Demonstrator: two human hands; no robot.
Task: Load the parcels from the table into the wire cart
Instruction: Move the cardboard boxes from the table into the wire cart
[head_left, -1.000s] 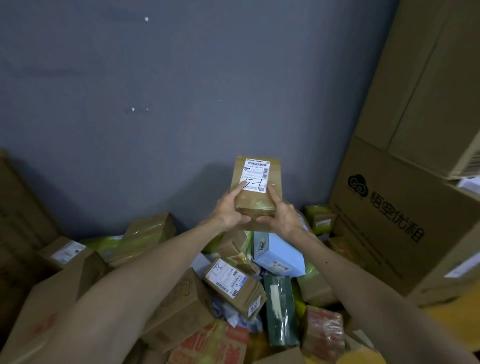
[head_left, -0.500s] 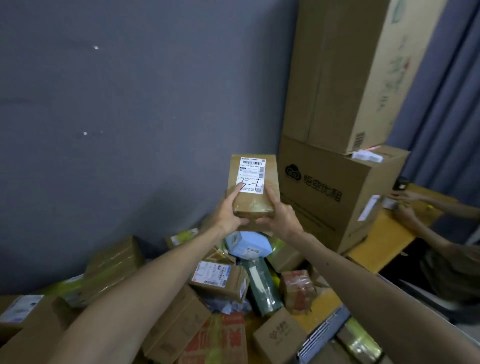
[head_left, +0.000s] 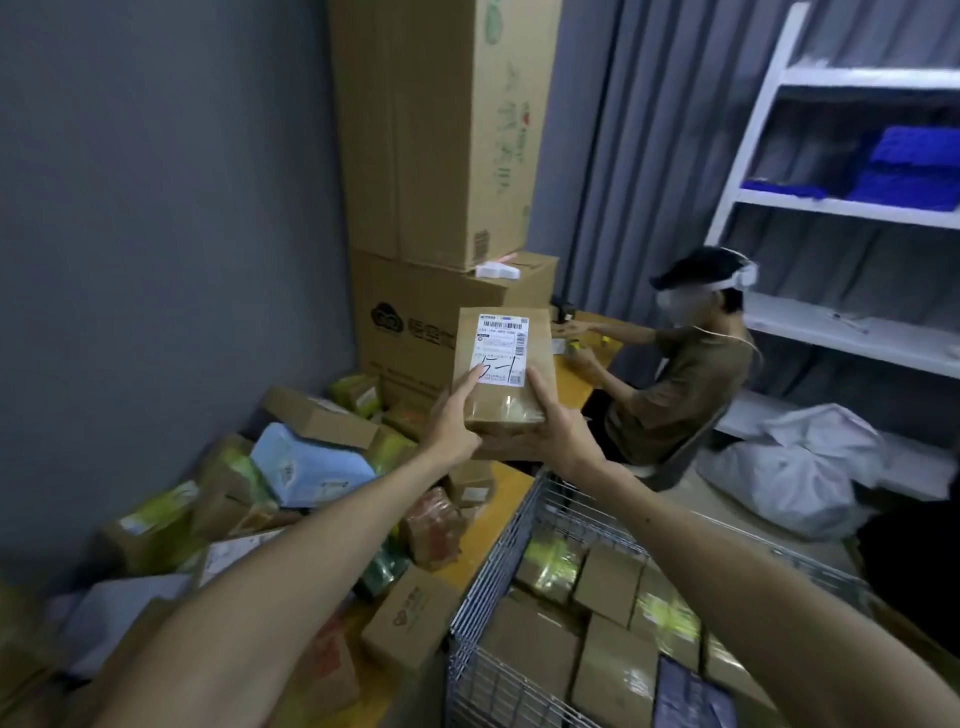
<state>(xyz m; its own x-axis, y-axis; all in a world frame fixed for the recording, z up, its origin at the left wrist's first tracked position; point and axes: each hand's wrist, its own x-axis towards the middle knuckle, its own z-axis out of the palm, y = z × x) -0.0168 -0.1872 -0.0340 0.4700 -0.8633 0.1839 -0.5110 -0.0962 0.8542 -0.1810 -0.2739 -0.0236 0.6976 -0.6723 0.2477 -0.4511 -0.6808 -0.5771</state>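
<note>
Roughly midway, prob. Gripping 1 labelled parcel (head_left: 501, 374) w/ left hand (head_left: 452, 423) & right hand (head_left: 558, 434), held up. Plenty loaded in cart (head_left: 496, 551) near right; lots more to shift off table (head_left: 493, 514), left.

Both bare forearms reach forward and converge. The left hand (head_left: 451, 423) and right hand (head_left: 560, 434) grip the lower end of an upright brown cardboard parcel with white label (head_left: 501, 364) between them, thumbs on its front.
</note>
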